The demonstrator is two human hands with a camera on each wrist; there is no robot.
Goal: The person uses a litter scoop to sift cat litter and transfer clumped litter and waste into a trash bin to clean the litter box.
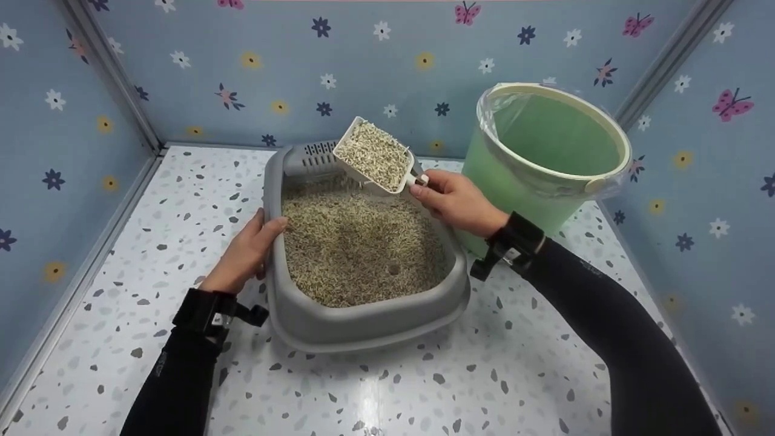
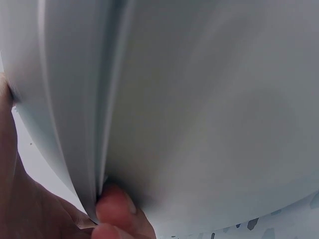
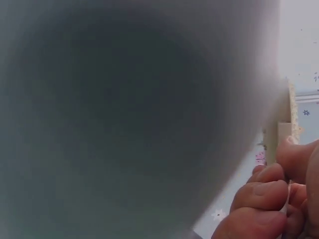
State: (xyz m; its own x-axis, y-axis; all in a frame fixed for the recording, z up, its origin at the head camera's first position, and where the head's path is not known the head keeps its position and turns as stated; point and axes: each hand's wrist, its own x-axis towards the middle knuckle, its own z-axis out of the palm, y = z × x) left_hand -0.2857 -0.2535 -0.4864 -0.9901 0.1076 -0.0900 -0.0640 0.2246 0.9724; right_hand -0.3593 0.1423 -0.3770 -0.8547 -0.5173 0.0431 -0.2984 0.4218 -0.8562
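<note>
A grey litter box (image 1: 369, 324) full of pellet litter (image 1: 357, 254) stands on the speckled surface in the head view. My left hand (image 1: 245, 251) grips its left wall, thumb on the rim; the left wrist view shows curled fingertips (image 2: 117, 206) under the rim's edge. Over the back of the box, my right hand (image 1: 457, 200) holds a white litter scoop (image 1: 401, 184) by its short handle. The scoop is heaped with litter (image 1: 372, 154), and a few bits fall beneath it. In the right wrist view, fingers (image 3: 259, 199) curl round the handle, with the scoop partly hidden.
A green bin (image 1: 514, 188) with a clear plastic liner stands just right of the box, close to my right forearm. Flower-patterned panels (image 1: 375, 66) rise behind and on both sides. The white speckled surface (image 1: 387, 393) stretches in front.
</note>
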